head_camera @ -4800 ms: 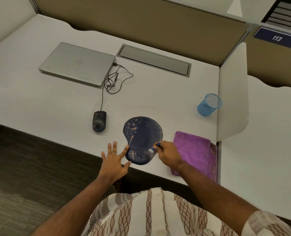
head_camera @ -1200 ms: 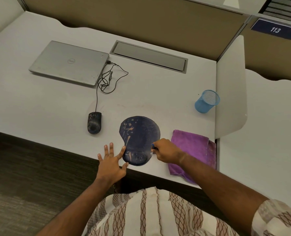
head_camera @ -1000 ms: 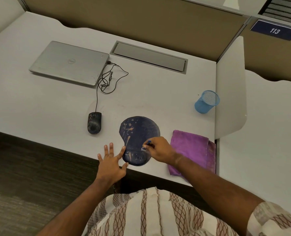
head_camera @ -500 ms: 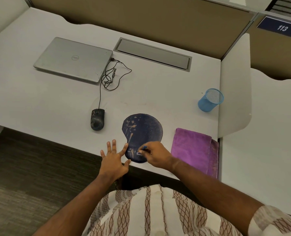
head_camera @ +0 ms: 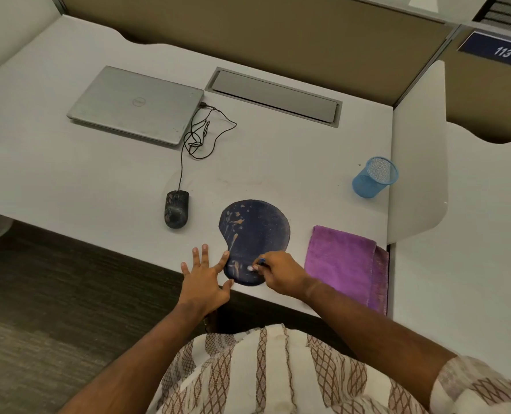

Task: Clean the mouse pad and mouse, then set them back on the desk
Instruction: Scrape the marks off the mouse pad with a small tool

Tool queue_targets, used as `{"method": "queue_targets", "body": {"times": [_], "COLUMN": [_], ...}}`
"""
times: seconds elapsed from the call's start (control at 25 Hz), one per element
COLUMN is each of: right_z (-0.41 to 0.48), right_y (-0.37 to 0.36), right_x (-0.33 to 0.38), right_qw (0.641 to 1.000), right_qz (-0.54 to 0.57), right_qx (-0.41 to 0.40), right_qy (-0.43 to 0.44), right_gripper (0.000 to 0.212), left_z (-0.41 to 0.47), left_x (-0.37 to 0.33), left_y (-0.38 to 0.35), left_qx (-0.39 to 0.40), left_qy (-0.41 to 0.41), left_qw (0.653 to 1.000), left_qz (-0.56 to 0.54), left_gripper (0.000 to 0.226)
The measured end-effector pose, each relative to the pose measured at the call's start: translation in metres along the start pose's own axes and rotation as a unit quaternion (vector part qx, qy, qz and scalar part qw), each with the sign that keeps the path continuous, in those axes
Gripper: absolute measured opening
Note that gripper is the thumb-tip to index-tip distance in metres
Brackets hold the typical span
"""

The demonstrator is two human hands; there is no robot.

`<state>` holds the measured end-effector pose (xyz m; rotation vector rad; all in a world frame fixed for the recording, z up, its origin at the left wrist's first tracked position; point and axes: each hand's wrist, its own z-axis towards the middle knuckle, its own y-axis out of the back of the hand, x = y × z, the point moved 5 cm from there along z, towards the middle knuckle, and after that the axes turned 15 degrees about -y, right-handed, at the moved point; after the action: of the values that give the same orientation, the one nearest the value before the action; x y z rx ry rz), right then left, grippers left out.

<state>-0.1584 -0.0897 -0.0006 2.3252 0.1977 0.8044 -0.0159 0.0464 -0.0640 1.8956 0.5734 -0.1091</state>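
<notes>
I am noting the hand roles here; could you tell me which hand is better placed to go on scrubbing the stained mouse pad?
Right. The right hand already holds the small brush with its bristles on the mouse pad. The left hand is spread flat at the pad's left edge, likely steadying it.

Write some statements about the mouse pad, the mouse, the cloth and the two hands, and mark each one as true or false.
1. The right hand holds a small brush on the mouse pad. True.
2. The left hand grips the mouse. False: it lies spread open at the pad's left edge.
3. The purple cloth covers the pad. False: it lies to the pad's right.
4. The laptop is closed. True.
5. The blue mesh cup lies tipped over. False: it stands upright.
</notes>
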Motion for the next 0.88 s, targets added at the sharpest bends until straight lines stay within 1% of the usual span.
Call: {"method": "queue_targets", "body": {"times": [0.12,0.16,0.28,0.36,0.44,0.56,0.6,0.72,0.76,0.88], "right_z": [0.001,0.004,0.01,0.007,-0.001,-0.006,-0.006,-0.005,-0.006,-0.008], "right_y": [0.008,0.012,0.015,0.0,-0.013,-0.01,-0.007,-0.002,-0.007,-0.019], "right_x": [-0.008,-0.005,0.012,0.012,0.002,-0.01,-0.01,0.005,0.009,0.001], "right_qw": [0.999,0.999,0.999,0.997,0.999,0.999,0.999,0.999,0.999,0.998], "right_qz": [-0.026,-0.02,0.047,0.069,0.045,0.009,0.011,0.045,0.041,-0.031], "right_qx": [0.019,0.014,-0.023,-0.014,0.003,0.038,0.038,-0.008,-0.007,0.028], "right_qy": [-0.022,-0.024,-0.005,-0.004,-0.004,-0.011,-0.009,0.024,0.033,0.042], "right_gripper": [0.016,0.016,0.02,0.02,0.019,0.014,0.014,0.018,0.019,0.019], "left_z": [0.0,0.0,-0.001,-0.001,-0.001,-0.001,-0.001,-0.001,-0.001,0.0], "left_x": [0.0,0.0,-0.002,-0.003,-0.004,-0.005,-0.005,-0.005,-0.004,-0.005], "left_y": [0.001,0.001,0.002,0.004,0.005,0.006,0.006,0.007,0.006,0.007], "left_qx": [-0.005,-0.006,0.0,0.003,0.005,0.01,0.01,0.011,0.012,0.016], "left_qy": [-0.005,-0.006,-0.006,-0.005,-0.003,-0.001,-0.002,-0.001,0.0,0.001], "left_qw": [1.0,1.0,1.0,1.0,1.0,1.0,1.0,1.0,1.0,1.0], "left_qz": [-0.009,-0.01,-0.008,-0.008,-0.007,-0.008,-0.009,-0.01,-0.01,-0.008], "left_gripper": [0.079,0.079,0.079,0.079,0.079,0.079,0.079,0.08,0.08,0.08]}}
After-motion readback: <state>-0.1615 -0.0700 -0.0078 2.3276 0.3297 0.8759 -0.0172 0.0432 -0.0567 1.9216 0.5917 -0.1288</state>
